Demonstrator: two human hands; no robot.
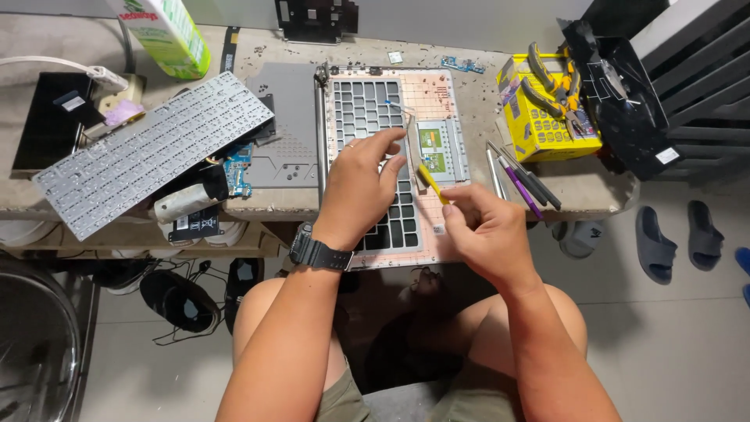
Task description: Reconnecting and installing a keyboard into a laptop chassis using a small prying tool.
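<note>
An opened laptop top case (437,94) lies underside up on the bench, showing the empty keyboard frame and the touchpad board. My left hand (363,184) rests on the keyboard frame, fingertips pinching something small and pale near the touchpad; I cannot tell what. A black watch sits on that wrist. My right hand (488,230) holds a yellow-handled tool (431,182), its tip pointing up toward the left fingertips.
A removed keyboard (148,152) lies upside down at left over a small blue circuit board (238,168). A yellow box (543,117) with pliers (551,78) stands at right, several screwdrivers (523,184) beside it. A green carton (168,35) stands at the back. Sandals lie on the floor.
</note>
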